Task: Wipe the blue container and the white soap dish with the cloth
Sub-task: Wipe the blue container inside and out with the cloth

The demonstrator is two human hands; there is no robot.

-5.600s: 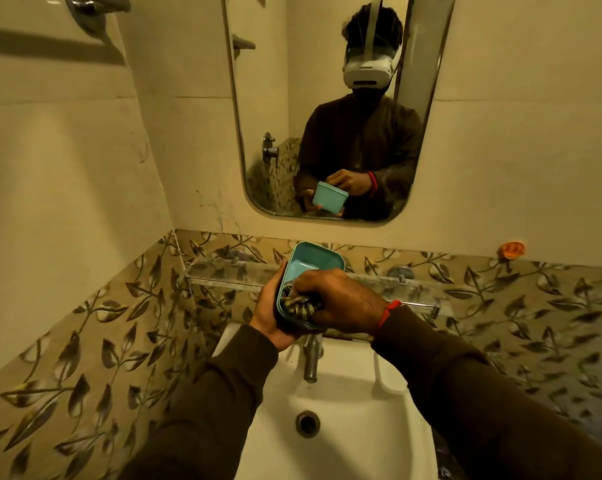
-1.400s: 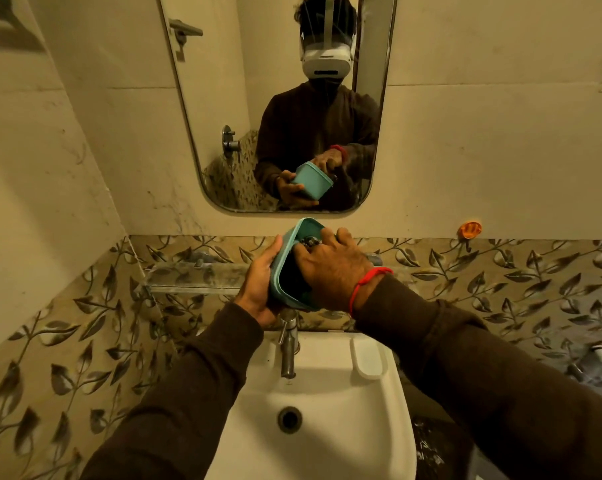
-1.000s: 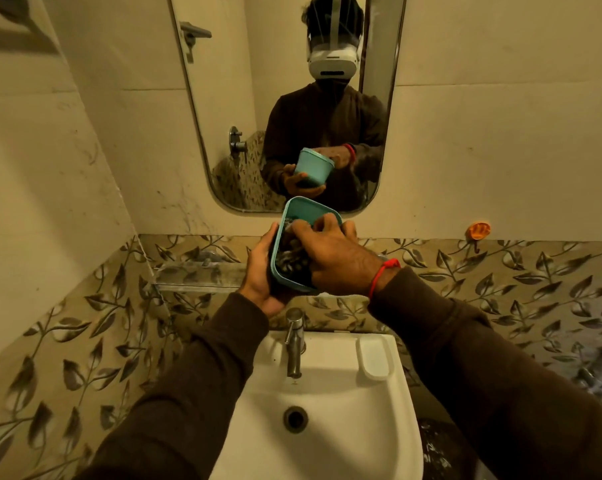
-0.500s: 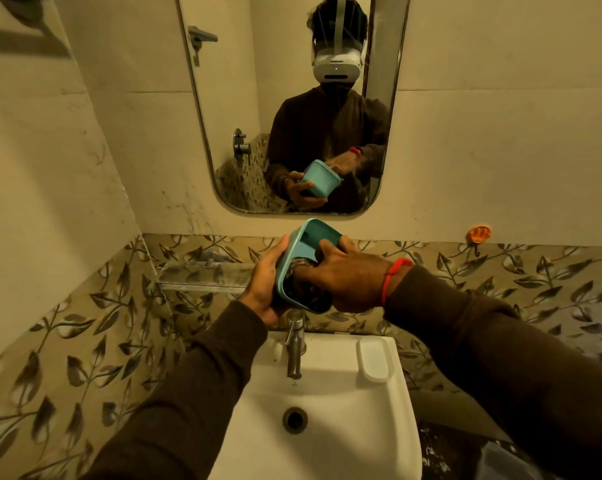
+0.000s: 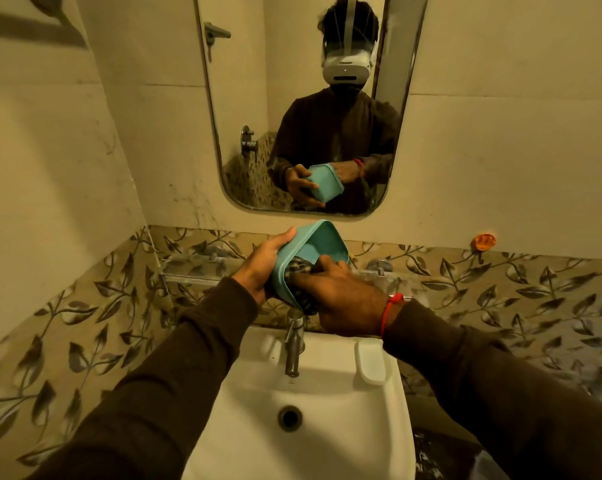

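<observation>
Where lettering might be looked for, none legible on any surface in the head view. One blue container (image 5: 311,252), tilted on its side above the tap (image 5: 293,344), mouth turned toward the right hand (image 5: 344,299), held up in front of the leaf-patterned tile band (image 5: 500,282). Left hand (image 5: 263,263) curled around the container's outer wall, fingers wrapped over the back. Right-hand grip bunched around one dark checked cloth (image 5: 301,271), fingers pushed into the mouth, cloth pressed against the inner wall and spilling over the lower rim. One white soap dish (image 5: 372,363) lying on the right shoulder of the white sink (image 5: 258,427), just beside the tap, partly hidden behind the right wrist with its red thread band (image 5: 391,308). One glass shelf (image 5: 195,268) behind the hands. One mirror (image 5: 244,98) above, repeating both hands and the container. One orange wall hook (image 5: 484,241) far right.
</observation>
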